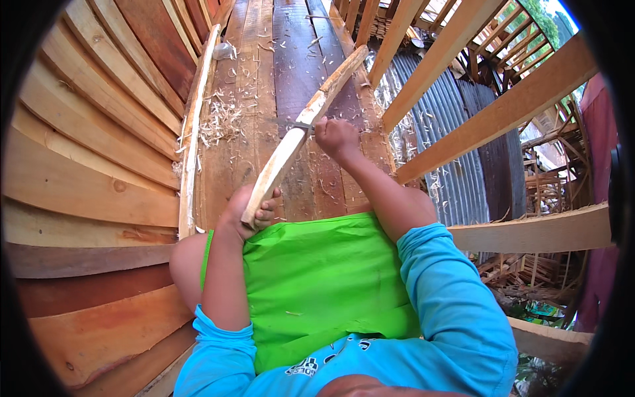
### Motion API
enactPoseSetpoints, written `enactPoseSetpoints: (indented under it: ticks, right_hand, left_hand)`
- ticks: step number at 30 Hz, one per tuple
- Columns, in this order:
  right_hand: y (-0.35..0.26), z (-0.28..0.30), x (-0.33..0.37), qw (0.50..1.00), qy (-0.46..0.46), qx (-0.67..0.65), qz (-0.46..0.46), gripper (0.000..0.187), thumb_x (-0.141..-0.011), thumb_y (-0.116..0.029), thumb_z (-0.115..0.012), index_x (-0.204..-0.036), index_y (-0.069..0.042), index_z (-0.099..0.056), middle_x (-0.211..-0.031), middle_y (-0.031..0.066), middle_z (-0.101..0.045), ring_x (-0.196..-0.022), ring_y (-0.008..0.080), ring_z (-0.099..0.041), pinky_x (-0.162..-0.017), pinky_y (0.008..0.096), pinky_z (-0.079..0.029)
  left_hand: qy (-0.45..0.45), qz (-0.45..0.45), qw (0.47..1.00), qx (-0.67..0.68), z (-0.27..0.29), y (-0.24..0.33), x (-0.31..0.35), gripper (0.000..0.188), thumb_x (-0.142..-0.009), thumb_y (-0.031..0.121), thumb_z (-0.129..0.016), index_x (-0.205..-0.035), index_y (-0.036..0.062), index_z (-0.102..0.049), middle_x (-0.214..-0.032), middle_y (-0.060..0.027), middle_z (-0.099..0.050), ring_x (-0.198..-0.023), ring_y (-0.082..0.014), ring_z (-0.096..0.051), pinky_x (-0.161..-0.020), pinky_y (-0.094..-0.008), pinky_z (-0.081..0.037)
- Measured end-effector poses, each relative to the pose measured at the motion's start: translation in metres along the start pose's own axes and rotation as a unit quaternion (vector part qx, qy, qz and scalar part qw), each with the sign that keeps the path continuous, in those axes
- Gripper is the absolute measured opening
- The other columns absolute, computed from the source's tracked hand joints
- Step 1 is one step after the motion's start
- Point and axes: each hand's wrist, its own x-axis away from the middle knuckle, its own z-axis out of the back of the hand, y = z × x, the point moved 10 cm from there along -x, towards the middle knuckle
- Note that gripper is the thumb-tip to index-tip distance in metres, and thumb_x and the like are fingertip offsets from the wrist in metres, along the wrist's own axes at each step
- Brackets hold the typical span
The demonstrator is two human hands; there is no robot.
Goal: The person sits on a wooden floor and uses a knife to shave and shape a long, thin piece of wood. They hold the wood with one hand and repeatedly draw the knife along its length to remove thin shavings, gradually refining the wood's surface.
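A long, slightly curved piece of pale wood [281,159] slants from my lap away to the far right, its bark partly stripped. My left hand [254,210] is wrapped round its near end from below. On the right side of the wood, my right hand [336,137] is closed in a fist round the handle of a knife [303,126]. The dark blade lies across the upper face of the wood, touching it about midway. The handle is hidden inside the fist. Bright green cloth [324,278] covers my lap below both hands.
Curled wood shavings [225,124] litter the plank floor [251,79]. A plank wall [99,159] stands close on the left, with a long pale strip of wood [190,152] along it. Wooden railing posts [489,129] rise on the right, with corrugated metal sheets [456,152] beyond.
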Motion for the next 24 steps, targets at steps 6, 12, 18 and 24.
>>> enactPoseSetpoints:
  ticks: [6,12,18,24]
  right_hand:
    - [-0.020,-0.013,0.017,0.997,-0.077,0.017,0.010,0.057,-0.093,-0.033,-0.032,-0.068,0.003,-0.067,-0.065,0.0253,-0.064,-0.063,0.0440,-0.065,-0.066,0.0532,-0.053]
    - [-0.022,-0.023,0.014,0.996,-0.089,0.010,0.014,0.057,-0.094,-0.033,-0.031,-0.068,0.003,-0.067,-0.067,0.0262,-0.064,-0.065,0.0433,-0.066,-0.066,0.0538,-0.053]
    - [0.022,0.005,-0.017,0.999,0.000,0.017,-0.051,0.056,-0.095,-0.035,-0.031,-0.073,0.002,-0.067,-0.069,0.0227,-0.066,-0.061,0.0428,-0.065,-0.064,0.0519,-0.053]
    - [0.035,-0.007,-0.012,0.995,-0.030,0.005,-0.095,0.057,-0.094,-0.035,-0.029,-0.076,0.001,-0.068,-0.078,0.0245,-0.067,-0.072,0.0432,-0.066,-0.065,0.0525,-0.053]
  left_hand:
    - [0.005,-0.002,0.999,-0.033,0.003,-0.003,0.001,0.028,-0.097,0.031,-0.039,-0.094,0.0052,-0.050,-0.057,0.0023,-0.045,-0.037,-0.0061,-0.042,-0.032,-0.0197,-0.032]
    - [-0.026,0.012,0.999,0.030,0.001,0.000,0.001,0.029,-0.098,0.031,-0.038,-0.093,0.0051,-0.050,-0.057,0.0018,-0.046,-0.038,-0.0066,-0.043,-0.032,-0.0199,-0.032]
    - [-0.004,-0.002,1.000,-0.009,-0.007,0.002,-0.003,0.029,-0.099,0.030,-0.036,-0.094,0.0052,-0.050,-0.057,0.0020,-0.045,-0.038,-0.0061,-0.043,-0.031,-0.0198,-0.032]
    - [0.010,0.000,1.000,-0.019,-0.002,-0.004,-0.005,0.029,-0.099,0.030,-0.036,-0.093,0.0061,-0.050,-0.057,0.0027,-0.045,-0.038,-0.0055,-0.042,-0.032,-0.0192,-0.031]
